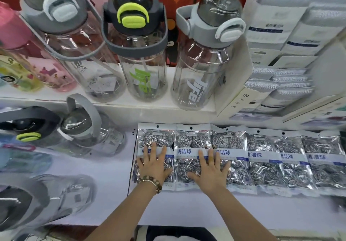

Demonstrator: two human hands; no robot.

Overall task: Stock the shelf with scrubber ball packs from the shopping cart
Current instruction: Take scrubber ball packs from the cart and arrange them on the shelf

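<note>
- On the lower shelf [112,194], a row of 6 scrubber packs [262,158] lies flat, side by side, with edges overlapping.
- The left hand [154,165], wearing a bead bracelet [149,182], lies spread and flat on the leftmost pack [155,137]; it presses down and grips nothing.
- The right hand [211,171] is likewise open, palm down, across the seam between the second pack [191,141] and the third pack [227,141].
- The packs look light and springy: wire balls in glossy, slippery film, likely to slide or puff up.
- Best hold is probably a pinch at the flat top header, near the hanging hole, or at the side edges.
- Water bottles [138,57] stand on the shelf above; no cart is in view.
</note>
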